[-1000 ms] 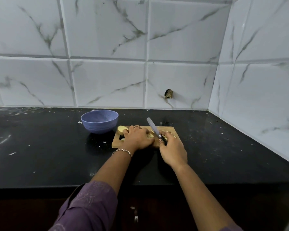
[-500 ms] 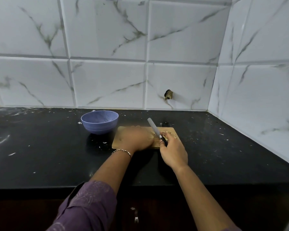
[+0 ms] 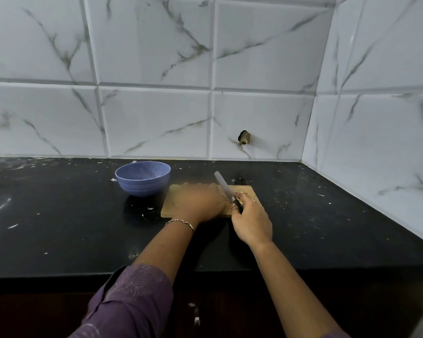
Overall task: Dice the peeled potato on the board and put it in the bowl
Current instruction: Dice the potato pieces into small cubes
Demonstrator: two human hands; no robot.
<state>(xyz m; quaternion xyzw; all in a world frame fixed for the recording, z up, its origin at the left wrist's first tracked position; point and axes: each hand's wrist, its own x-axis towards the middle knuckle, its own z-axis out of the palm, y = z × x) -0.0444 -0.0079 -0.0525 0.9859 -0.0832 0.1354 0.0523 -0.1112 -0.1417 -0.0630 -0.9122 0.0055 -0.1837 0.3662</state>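
A small wooden board (image 3: 169,208) lies on the black counter, and a blue bowl (image 3: 142,178) stands just to its left rear. My left hand (image 3: 200,203) lies palm down over the middle of the board, blurred by motion, and hides the potato beneath it. My right hand (image 3: 252,220) grips the dark handle of a knife (image 3: 221,182) at the board's right part. The pale blade is raised and points up and away to the left. A few pale potato bits (image 3: 251,199) show at the board's right end.
The black counter (image 3: 59,215) is speckled with white scraps and smears. White marble tiles rise behind it, and the right wall (image 3: 376,154) closes off the corner. The counter's front edge runs under my forearms.
My left hand has slid left over the board and now covers the potato piece that showed at its left end a second ago. The right hand and knife have hardly moved.
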